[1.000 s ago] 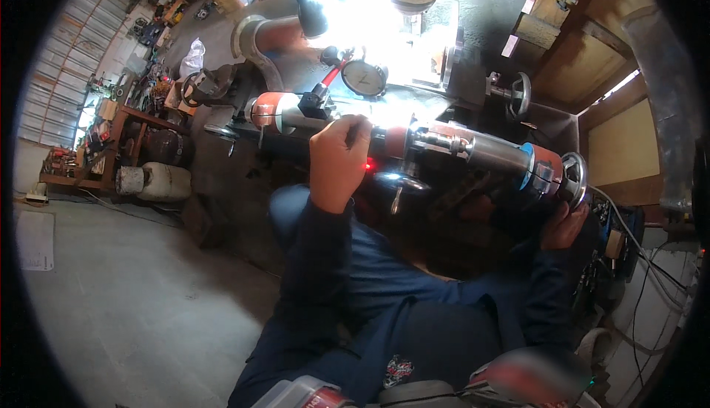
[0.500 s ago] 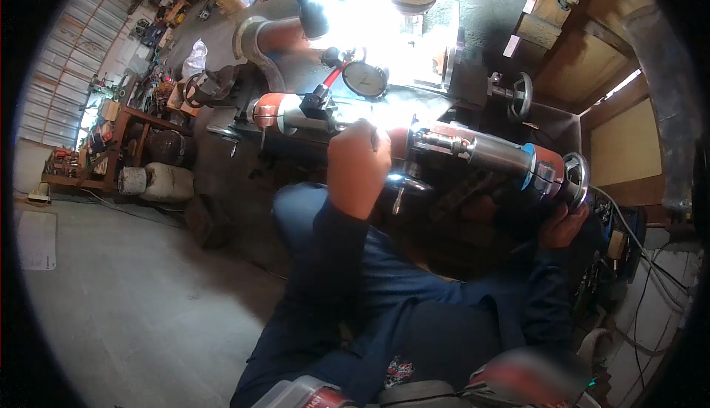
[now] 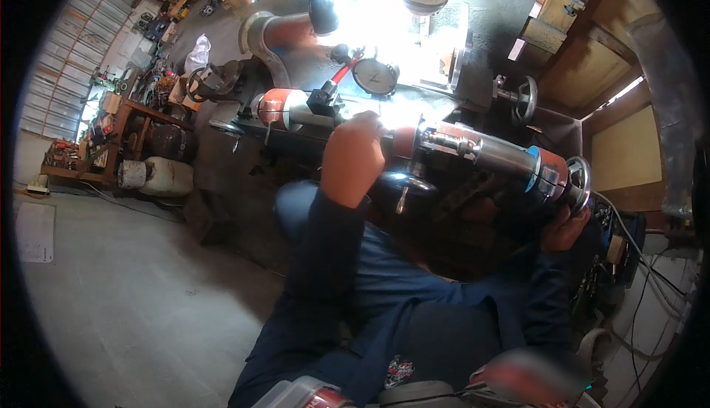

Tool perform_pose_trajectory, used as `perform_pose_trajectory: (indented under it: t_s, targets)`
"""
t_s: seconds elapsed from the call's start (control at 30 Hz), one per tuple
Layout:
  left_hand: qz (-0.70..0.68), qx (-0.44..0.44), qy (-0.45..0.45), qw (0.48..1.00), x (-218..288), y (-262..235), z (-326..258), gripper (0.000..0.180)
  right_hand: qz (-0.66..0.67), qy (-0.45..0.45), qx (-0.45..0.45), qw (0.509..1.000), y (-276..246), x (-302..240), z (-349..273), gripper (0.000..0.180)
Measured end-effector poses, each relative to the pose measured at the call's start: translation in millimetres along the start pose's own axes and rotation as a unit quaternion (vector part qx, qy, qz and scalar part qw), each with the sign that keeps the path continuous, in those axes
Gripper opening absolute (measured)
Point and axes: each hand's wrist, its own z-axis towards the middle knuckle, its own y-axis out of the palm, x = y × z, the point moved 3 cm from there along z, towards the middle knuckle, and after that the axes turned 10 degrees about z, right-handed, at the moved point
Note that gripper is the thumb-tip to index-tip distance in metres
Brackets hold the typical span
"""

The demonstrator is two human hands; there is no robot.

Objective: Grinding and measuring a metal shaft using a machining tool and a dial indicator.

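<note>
A metalworking machine with orange-brown and bare steel cylinders [image 3: 506, 157] stretches across in front of me. My left hand [image 3: 353, 158] is closed at the middle of it, just below a round dial gauge [image 3: 375, 77] on a red arm. Its fingertips run into the glare, so what they pinch, if anything, is hidden. At the machine's right end, my right hand [image 3: 566, 229] curls round the lower rim of a metal handwheel [image 3: 579, 184]. A smaller crank handle [image 3: 403, 199] hangs below the middle, right of my left wrist.
A glaring work lamp [image 3: 322, 12] hangs above the machine. Another handwheel [image 3: 524, 100] sits at the back right. On the left are a cluttered workbench [image 3: 133, 130] and a pale gas cylinder [image 3: 159, 177] lying on the floor. A cable [image 3: 629, 234] runs down at the right.
My left hand has shifted slightly left along the machine, away from the middle orange part. The right hand stays on the handwheel. The whole view has moved a little.
</note>
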Motion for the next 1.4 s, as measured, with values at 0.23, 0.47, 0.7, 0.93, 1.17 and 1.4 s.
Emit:
perform_pose_trajectory:
  t_s: [0.23, 0.47, 0.7, 0.93, 1.17, 1.4]
  targets:
    - [0.022, -0.027, 0.087, 0.996, -11, -9, 9, 0.010, 0.051, 0.044, -0.085, 0.994, -6, 0, 10, 0.049]
    - [0.001, -0.060, 0.103, 0.993, -16, -11, 13, 0.006, 0.303, 0.091, -0.129, 0.940, -28, -33, 39, 0.042]
    - [0.009, 0.262, -0.016, 0.965, -8, -36, -3, 0.006, 0.264, 0.125, -0.223, 0.930, -43, 4, 47, 0.028]
    - [-0.007, 0.355, 0.006, 0.935, -44, -37, -1, 0.004, 0.236, 0.124, -0.247, 0.932, -55, 6, 80, 0.014]
    - [-0.034, 0.332, -0.022, 0.943, -24, -39, 2, 0.006, 0.259, 0.165, -0.202, 0.930, -27, 27, 106, 0.014]
    - [-0.048, 0.287, -0.015, 0.957, -19, -36, 3, 0.008, 0.329, 0.207, -0.238, 0.890, 13, 71, 107, 0.019]
